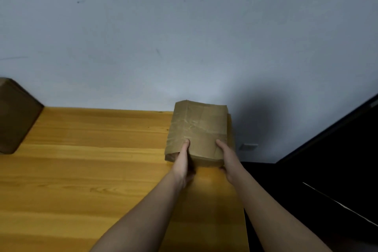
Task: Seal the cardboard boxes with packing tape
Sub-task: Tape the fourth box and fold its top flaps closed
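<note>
A small brown cardboard box [199,129], its top covered in glossy tape, stands at the far right of the wooden table [92,170] against the wall. My left hand [184,161] grips its near left corner, thumb on top. My right hand [227,159] grips its near right corner, thumb on top too. The other fingers of both hands are hidden under or behind the box. No tape roll is in view.
A second, larger brown box [14,116] sits at the table's far left edge, partly cut off. A pale wall [184,37] rises right behind the table. Dark furniture [327,170] stands to the right of the table's edge.
</note>
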`<state>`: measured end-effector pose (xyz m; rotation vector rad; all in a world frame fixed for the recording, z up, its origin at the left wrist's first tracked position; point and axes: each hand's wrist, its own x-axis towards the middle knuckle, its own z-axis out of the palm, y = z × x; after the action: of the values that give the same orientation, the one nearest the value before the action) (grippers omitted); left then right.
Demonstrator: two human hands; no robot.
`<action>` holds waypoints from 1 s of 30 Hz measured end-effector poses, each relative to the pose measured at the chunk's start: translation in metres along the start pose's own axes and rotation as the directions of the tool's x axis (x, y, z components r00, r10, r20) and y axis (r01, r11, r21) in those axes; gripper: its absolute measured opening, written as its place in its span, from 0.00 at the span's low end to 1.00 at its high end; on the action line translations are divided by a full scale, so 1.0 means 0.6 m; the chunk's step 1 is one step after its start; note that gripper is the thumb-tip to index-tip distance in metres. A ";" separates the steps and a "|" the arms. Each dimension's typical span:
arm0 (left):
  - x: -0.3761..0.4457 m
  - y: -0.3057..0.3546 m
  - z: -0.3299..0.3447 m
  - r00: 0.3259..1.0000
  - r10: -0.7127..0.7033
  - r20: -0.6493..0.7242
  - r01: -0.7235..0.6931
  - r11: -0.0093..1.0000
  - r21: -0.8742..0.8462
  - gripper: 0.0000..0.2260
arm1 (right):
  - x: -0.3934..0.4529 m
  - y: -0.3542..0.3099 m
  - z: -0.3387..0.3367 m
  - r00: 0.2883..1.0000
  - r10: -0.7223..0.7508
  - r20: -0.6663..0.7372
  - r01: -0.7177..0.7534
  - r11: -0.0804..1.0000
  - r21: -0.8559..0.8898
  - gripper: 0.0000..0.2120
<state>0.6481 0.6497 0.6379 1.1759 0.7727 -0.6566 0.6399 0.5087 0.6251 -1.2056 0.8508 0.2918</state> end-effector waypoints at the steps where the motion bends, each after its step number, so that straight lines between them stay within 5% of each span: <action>1: -0.008 0.003 -0.007 1.000 0.024 -0.003 -0.024 1.000 -0.020 0.41 | -0.009 0.003 0.009 1.000 0.004 0.004 -0.004 1.000 0.011 0.28; 4: -0.026 0.014 -0.039 0.996 0.080 -0.037 -0.082 0.994 -0.073 0.45 | -0.039 0.007 0.042 0.999 -0.032 0.037 0.033 0.999 -0.040 0.29; 12: -0.094 0.071 -0.176 0.945 0.293 -0.145 -0.319 0.924 -0.210 0.28 | -0.110 0.010 0.180 0.979 -0.096 0.180 0.138 0.962 -0.235 0.32; 21: -0.150 0.118 -0.428 0.940 0.298 -0.168 -0.332 0.913 -0.236 0.28 | -0.208 0.083 0.396 0.978 -0.047 0.205 0.085 0.980 -0.179 0.40; 30: -0.193 0.153 -0.709 0.952 0.259 -0.164 -0.288 0.937 -0.196 0.33 | -0.310 0.226 0.609 0.985 -0.019 0.171 0.037 0.994 -0.101 0.31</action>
<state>0.5756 1.0899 0.7002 1.1072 0.7561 -0.2537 0.5854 0.9305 0.6997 -1.2687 0.6764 0.4145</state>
